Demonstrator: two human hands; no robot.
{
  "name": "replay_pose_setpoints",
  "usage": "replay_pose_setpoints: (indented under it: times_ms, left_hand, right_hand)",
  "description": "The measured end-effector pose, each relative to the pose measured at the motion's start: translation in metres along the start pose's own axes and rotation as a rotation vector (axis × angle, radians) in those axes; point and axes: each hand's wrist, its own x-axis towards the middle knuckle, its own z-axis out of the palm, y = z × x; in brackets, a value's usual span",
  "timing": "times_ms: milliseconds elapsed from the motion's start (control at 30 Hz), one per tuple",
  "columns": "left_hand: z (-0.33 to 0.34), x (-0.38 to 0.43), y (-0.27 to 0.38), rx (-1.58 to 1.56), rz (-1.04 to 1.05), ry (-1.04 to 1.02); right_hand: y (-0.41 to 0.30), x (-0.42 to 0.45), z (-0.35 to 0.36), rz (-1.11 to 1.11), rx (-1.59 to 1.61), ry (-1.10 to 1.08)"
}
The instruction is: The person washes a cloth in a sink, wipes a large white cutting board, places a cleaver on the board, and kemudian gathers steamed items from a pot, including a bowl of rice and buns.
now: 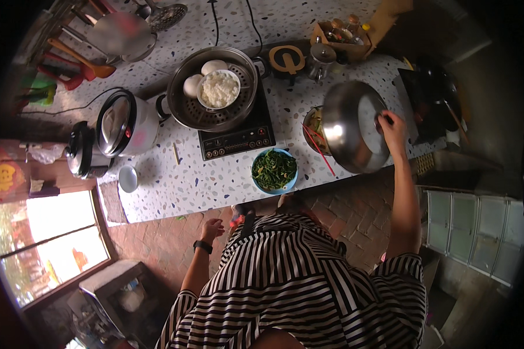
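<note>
My right hand [392, 127] grips the knob of a domed metal pot lid [353, 128], which is tilted at the right part of the counter and partly hides a bowl of food [313, 126] with red chopsticks [323, 158] across it. Low beside my body, off the counter's front edge, my left hand [212, 230] hangs empty with fingers loosely curled. An uncovered steamer pot [174, 102] stands on a black induction cooker [238, 144]; inside are a white bowl of rice [219, 89] and pale round buns [193, 86]. A blue plate of cooked greens [274, 171] sits near the front edge.
At the left stand a rice cooker [146, 126], a second lidded cooker [87, 150] and a small pale bowl [128, 179]. A metal kettle [322, 59] and a box of jars [343, 37] stand at the back. Utensils hang on the left wall; a dark wok [436, 100] is far right.
</note>
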Motion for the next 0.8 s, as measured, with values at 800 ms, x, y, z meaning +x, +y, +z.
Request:
replay_pose_setpoints:
  times_ms: [800]
  left_hand:
    - [0.044,-0.069,0.084,-0.232,0.241,0.257]
  right_hand:
    - [0.238,0.001,0.006,0.413,-0.283,-0.084]
